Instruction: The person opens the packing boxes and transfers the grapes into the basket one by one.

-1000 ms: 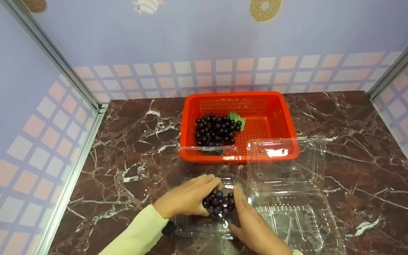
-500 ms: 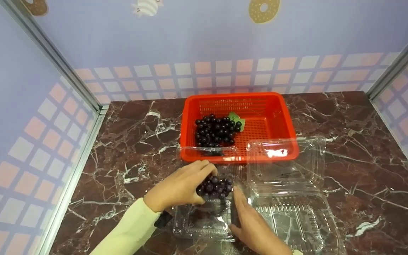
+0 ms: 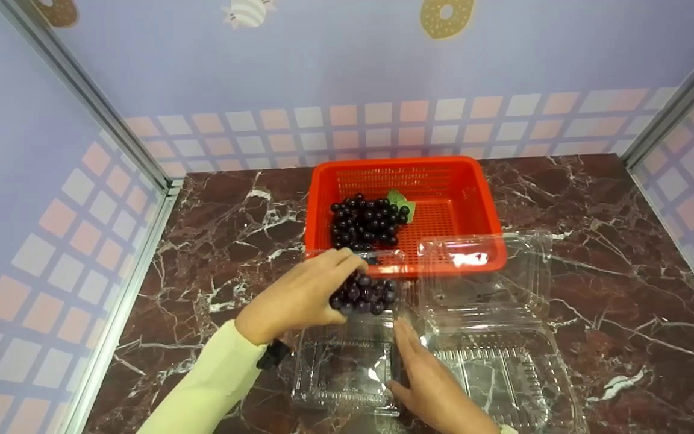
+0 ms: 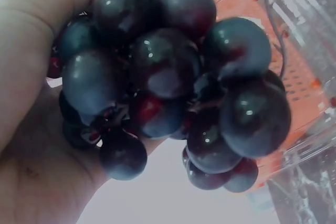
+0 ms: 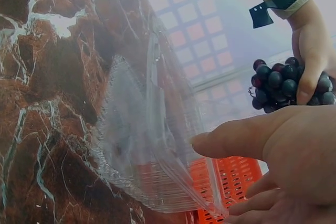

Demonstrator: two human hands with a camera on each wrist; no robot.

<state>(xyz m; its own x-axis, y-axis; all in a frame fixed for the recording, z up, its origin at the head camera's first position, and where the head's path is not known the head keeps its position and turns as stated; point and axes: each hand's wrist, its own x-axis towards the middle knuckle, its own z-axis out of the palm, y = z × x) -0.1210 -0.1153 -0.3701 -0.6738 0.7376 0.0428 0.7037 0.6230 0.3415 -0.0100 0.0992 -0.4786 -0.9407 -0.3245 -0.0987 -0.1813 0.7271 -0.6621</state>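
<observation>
My left hand (image 3: 302, 295) grips a bunch of dark purple grapes (image 3: 362, 294), its fingers and thumb curled round one side. In the left wrist view the grapes (image 4: 168, 72) fill the middle, thumb and palm behind them. The bunch hangs over the back of a clear plastic clamshell box (image 3: 347, 374) whose lid stands raised. My right hand (image 3: 431, 380) rests with straight fingers along the box's right side. In the right wrist view its thumb and fingers touch the clear wall of the box (image 5: 152, 140).
A red plastic basket (image 3: 488, 211) at the back holds another dark grape bunch (image 3: 365, 223) with a green leaf (image 3: 404, 206). A second clear clamshell box (image 3: 503, 374) lies open on the right, its lid overlapping the basket. All stand on a dark marbled counter (image 3: 214, 241) between tiled panels.
My left hand has lifted the grape bunch up out of the near clamshell box and moved it back toward the red basket. The right hand has stayed at the box's side.
</observation>
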